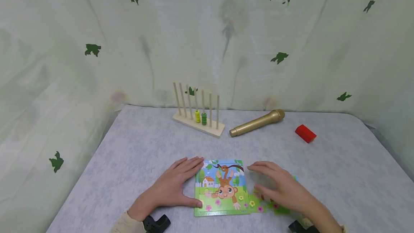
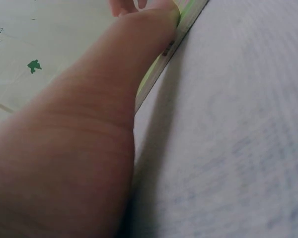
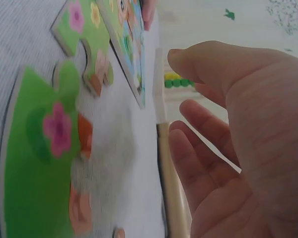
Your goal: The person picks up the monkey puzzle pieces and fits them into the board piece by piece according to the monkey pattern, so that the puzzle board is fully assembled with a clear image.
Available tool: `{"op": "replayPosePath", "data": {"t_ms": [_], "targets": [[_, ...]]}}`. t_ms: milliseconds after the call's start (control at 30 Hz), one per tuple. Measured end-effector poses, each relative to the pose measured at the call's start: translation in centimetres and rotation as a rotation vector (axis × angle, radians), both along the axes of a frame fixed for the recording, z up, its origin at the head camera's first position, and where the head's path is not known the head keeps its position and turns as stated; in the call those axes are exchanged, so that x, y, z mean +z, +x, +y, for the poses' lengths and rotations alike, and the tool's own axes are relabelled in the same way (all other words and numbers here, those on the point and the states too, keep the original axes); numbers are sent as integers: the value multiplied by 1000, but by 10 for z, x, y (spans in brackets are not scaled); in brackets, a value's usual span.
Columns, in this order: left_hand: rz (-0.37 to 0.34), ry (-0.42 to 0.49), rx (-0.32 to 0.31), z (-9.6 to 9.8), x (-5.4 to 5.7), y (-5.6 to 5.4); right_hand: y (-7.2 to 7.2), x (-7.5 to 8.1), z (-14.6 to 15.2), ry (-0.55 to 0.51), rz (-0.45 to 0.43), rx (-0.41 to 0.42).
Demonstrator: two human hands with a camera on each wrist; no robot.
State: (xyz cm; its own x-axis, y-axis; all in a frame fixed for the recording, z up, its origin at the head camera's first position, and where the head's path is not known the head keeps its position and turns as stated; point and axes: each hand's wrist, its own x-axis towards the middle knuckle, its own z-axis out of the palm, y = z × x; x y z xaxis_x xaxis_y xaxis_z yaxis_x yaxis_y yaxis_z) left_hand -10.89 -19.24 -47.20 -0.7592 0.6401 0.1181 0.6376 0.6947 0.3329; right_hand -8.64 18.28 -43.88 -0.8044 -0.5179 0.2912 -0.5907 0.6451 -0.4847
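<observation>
A square jigsaw puzzle [image 1: 223, 186] with a monkey hanging from a branch lies flat on the table before me. My left hand [image 1: 174, 181] rests along its left side, fingertips at the top left corner and thumb on the lower left corner. In the left wrist view the thumb side of the left hand [image 2: 144, 29] meets the board's edge. Beyond the puzzle's right side, my right hand [image 1: 281, 186] hovers with loosely bent fingers, nothing between them. Under and beside it lie loose puzzle pieces, a flowered one [image 3: 74, 22] and a larger green one [image 3: 39, 134]; the hand partly hides them.
Toward the back stands a wooden peg rack [image 1: 198, 124] with yellow and green beads on two pegs. A gold toy microphone [image 1: 257, 123] lies right of it, and a red block [image 1: 305, 133] farther right. A leaf-printed curtain [image 1: 207, 46] hangs behind the table.
</observation>
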Motion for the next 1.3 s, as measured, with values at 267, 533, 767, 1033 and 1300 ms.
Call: {"op": "replayPosePath", "data": {"t_ms": [267, 533, 767, 1033, 1300], "targets": [[9, -6, 2, 0, 0, 1, 4, 0, 20, -40, -31, -73], [4, -3, 0, -1, 0, 0, 9, -9, 41, -31, 61, -147], [0, 1, 2, -1, 1, 1, 13, -14, 58, -16, 110, -227], [-12, 2, 1, 0, 0, 1, 14, -21, 67, 45, 113, -268], [-13, 14, -2, -1, 0, 1, 14, -25, 72, 72, 85, -290]]}}
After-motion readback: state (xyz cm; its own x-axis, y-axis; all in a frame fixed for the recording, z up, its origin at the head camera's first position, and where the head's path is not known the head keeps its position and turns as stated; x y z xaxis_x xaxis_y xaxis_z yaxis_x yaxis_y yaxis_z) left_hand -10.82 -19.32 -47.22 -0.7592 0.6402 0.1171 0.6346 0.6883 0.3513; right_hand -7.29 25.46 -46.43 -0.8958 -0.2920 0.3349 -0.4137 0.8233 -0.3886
